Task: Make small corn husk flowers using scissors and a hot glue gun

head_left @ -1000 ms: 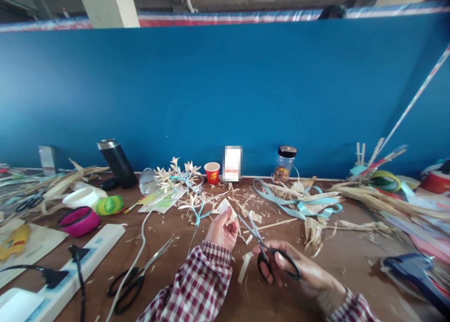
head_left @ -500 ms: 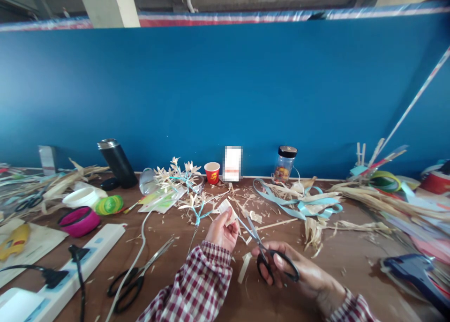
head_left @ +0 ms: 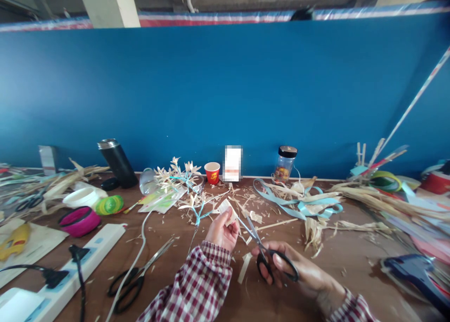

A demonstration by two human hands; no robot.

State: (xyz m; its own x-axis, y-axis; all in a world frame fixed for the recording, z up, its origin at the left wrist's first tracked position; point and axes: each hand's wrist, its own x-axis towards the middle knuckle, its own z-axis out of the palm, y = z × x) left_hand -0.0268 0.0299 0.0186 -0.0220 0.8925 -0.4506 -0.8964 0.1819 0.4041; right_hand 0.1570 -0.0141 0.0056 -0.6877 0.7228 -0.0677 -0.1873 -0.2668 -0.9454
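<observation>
My left hand pinches a small pale piece of corn husk between thumb and fingers, above the middle of the table. My right hand has its thumb and fingers through the black handles of a pair of scissors. The scissor blades stand apart and point up and left, close to the husk piece; whether they touch it I cannot tell. Pale strips and scraps lie under and around both hands. Just left of my left hand is a small husk flower on a blue-wrapped stem.
Behind stand a red paper cup, a black-lidded jar and a black flask. A second pair of scissors, a white cable and a power strip lie left. At right are blue ribbon, husk bundles and a glue gun.
My hands, the husk piece and the scissors have hardly moved. A dark shape above the blue partition has shifted left.
</observation>
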